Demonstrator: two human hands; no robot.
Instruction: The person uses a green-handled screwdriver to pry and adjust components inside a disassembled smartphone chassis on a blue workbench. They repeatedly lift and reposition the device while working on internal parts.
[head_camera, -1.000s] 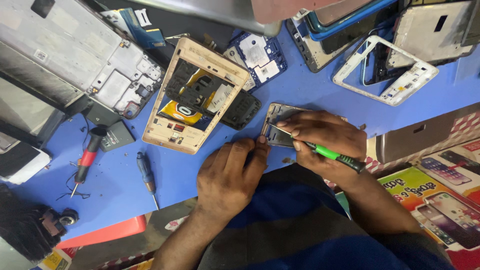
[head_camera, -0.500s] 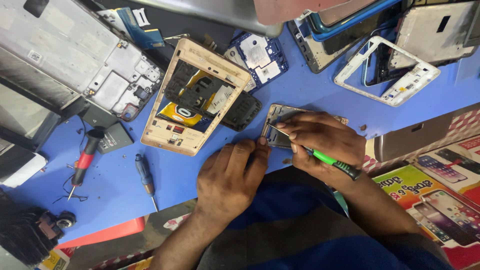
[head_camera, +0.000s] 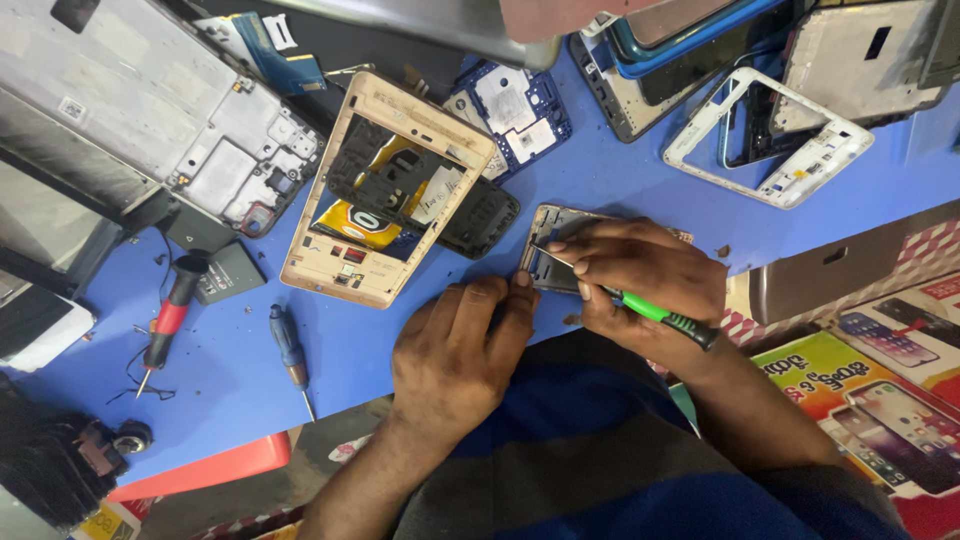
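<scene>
The person leans over a blue tabletop (head_camera: 620, 190) crowded with phone parts, and both hands meet at its near edge over a small grey phone frame (head_camera: 548, 240) lying flat there. The left hand (head_camera: 455, 345) rests palm down, its fingers (head_camera: 520, 295) pressed against the frame's near-left corner to steady it, not closed around anything. The right hand (head_camera: 640, 275) lies across the frame's right half, its fingers pinched around a green-handled screwdriver (head_camera: 650, 310) with a black grip at the back end; the metal tip angles up and left onto the frame's inner face. Just left of the frame sits a beige phone housing (head_camera: 385, 190), tilted, with black and yellow parts showing inside, and a dark plate (head_camera: 480, 215) peeks out from under its right edge. Behind it lies a blue circuit board (head_camera: 515, 110). A white phone bezel (head_camera: 765, 135) lies well to the right, further back. On the left side of the tabletop, well apart from the hands, are a small blue-handled screwdriver (head_camera: 290, 355) and a red-and-black-handled tool (head_camera: 165, 320), with a large silver chassis (head_camera: 150, 110) beyond them in the far corner.
</scene>
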